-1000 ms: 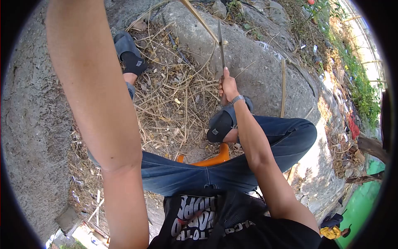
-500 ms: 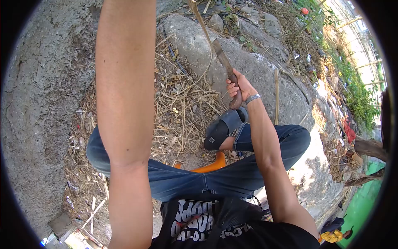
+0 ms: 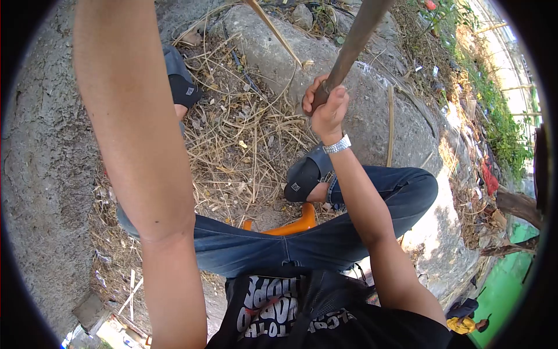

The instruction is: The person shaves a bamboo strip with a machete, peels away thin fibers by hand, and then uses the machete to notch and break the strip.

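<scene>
- Over the big grey rock [image 3: 372,110], the long blade [image 3: 356,36] is raised steeply; judged best brought down along the bamboo strip [image 3: 273,30], clear of both sandalled feet.
- Right hand [image 3: 326,107] is wrapped tight round the handle.
- Left hand is out of frame; its grip cannot be told.

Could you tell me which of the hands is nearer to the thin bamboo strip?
Right. The right hand, gripping the knife, sits just right of the bamboo strip; the left hand is out of view, above the frame.
</scene>
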`<state>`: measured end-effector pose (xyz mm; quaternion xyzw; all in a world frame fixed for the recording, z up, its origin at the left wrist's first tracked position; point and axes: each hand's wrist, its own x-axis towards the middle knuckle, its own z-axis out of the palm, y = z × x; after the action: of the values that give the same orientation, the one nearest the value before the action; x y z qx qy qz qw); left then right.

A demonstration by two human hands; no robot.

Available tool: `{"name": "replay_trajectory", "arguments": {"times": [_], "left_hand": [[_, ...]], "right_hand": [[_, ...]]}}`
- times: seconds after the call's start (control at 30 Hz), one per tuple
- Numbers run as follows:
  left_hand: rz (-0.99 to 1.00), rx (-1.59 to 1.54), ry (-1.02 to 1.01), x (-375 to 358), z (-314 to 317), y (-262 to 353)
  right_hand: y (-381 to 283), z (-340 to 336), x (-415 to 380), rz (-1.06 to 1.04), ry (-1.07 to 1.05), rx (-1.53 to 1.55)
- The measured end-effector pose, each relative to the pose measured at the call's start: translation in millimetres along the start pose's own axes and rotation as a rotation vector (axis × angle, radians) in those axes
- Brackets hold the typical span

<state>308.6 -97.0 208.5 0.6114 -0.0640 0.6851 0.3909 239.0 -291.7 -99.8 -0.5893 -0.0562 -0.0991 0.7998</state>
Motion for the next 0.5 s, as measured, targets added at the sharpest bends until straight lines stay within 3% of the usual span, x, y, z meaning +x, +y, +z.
{"name": "replay_trajectory", "arguments": {"times": [0.03, 0.1, 0.13, 0.23, 0.33, 0.37, 0.4, 0.47, 0.5], "left_hand": [[0.001, -0.001, -0.002, 0.3, -1.3, 0.0], [-0.002, -0.005, -0.004, 0.4, -3.9, 0.7], [-0.003, -0.008, -0.005, -1.5, -4.4, 0.7], [-0.003, -0.007, -0.002, -0.8, -5.0, 1.3], [-0.003, -0.02, 0.019, 2.8, -4.9, 5.7], [-0.006, -0.025, 0.023, 3.5, -5.8, 6.5], [-0.009, -0.024, 0.022, 3.0, -5.7, 5.9], [-0.007, -0.028, 0.032, 5.4, -5.8, 7.2], [-0.009, -0.031, 0.039, 6.2, -6.1, 7.8]], "right_hand": [[42.4, -15.1, -12.8, 0.075, 0.055, -0.037], [131.8, -73.4, -33.0, 0.339, -0.012, -0.75], [154.8, -89.2, -38.6, 0.331, -0.006, -0.747], [172.6, -99.1, -44.1, 0.563, 0.047, -0.801], [108.8, -74.2, -22.8, 1.117, 0.148, -0.089], [100.2, -86.7, -18.6, 1.237, 0.044, 0.31], [95.0, -95.0, -19.2, 1.239, 0.048, 0.308], [87.0, -97.6, -3.7, 1.264, -0.127, 0.715], [84.2, -95.7, -2.8, 1.22, -0.087, 0.511]]}}
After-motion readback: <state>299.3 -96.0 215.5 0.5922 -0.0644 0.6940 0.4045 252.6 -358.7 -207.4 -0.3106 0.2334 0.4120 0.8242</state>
